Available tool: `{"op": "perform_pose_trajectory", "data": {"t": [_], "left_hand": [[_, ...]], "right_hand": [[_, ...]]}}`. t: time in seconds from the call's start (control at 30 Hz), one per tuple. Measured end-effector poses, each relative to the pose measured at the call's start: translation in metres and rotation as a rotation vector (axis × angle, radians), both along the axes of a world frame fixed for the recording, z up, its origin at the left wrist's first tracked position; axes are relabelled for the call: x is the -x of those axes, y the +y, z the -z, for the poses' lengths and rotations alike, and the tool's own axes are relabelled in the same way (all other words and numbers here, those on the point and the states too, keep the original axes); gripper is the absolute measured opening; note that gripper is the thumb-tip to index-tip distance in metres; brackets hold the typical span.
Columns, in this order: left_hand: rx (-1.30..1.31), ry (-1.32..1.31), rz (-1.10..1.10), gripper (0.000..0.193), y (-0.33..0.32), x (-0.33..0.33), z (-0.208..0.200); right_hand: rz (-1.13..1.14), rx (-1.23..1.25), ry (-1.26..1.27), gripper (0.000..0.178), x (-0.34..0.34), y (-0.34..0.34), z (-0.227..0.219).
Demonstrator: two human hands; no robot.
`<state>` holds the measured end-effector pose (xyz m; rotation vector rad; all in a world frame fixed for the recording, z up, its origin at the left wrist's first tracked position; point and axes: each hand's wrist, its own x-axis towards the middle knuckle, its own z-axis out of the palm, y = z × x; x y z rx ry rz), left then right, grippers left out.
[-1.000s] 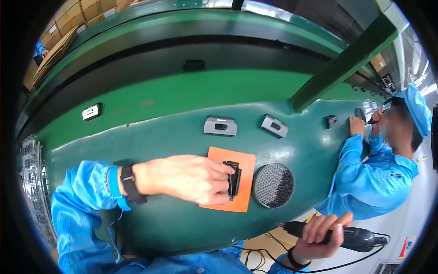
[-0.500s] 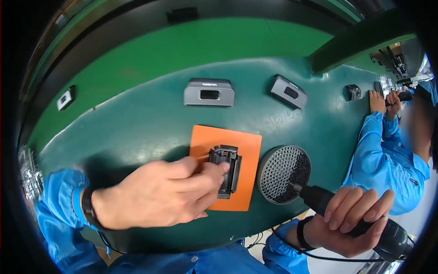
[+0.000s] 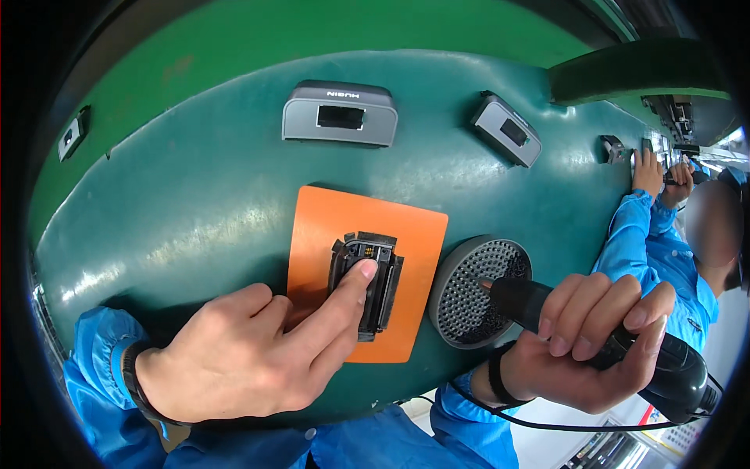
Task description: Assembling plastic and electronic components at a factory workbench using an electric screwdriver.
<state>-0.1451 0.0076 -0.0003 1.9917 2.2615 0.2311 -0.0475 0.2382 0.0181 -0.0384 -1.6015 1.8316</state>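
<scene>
My right hand [image 3: 574, 371] closed round driver [image 3: 519, 300]; black housing [image 3: 385, 291] at nine o'clock from its tip, long axis roughly twelve-to-six. My left hand [image 3: 246, 352], nearer, touches housing; whether gripping, can't tell.

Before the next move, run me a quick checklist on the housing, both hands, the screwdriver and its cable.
1. Black housing on the orange mat: ok, open side up.
2. Left hand touching the housing: ok, index fingertip on it.
3. Right hand gripping the electric screwdriver: ok.
4. Bit clear of the round perforated dish: not ok, it shows over the dish.
5. Bit loaded: cannot tell, its tip is too small to make out.
6. Black cable off the mat: ok, it runs below the right hand.
</scene>
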Motion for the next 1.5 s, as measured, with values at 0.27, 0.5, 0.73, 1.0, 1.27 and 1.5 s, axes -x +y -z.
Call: {"op": "perform_pose_trajectory", "data": {"t": [0.27,0.5,0.73,1.0,1.27,1.5], "left_hand": [[-0.003,0.043,0.041,0.040,0.000,0.000,0.003],[-0.010,0.018,0.067,0.039,0.001,0.004,0.006],[-0.056,0.043,0.062,0.034,0.000,0.000,0.007],[-0.111,0.085,0.001,0.015,-0.008,-0.002,0.013],[-0.188,0.025,0.003,0.017,-0.012,-0.002,0.022],[-0.185,0.010,0.027,0.019,-0.014,0.000,0.022]], "right_hand": [[0.028,-0.071,-0.009,0.018,0.004,-0.005,0.001],[0.109,-0.093,0.015,0.019,0.005,-0.010,0.005],[0.107,-0.081,0.019,0.019,0.004,-0.012,0.002],[0.215,-0.046,0.048,0.018,0.006,-0.011,-0.032],[-0.016,-0.176,0.034,0.016,0.041,-0.052,-0.031],[0.116,-0.288,-0.023,0.021,0.061,-0.078,-0.011]]}}
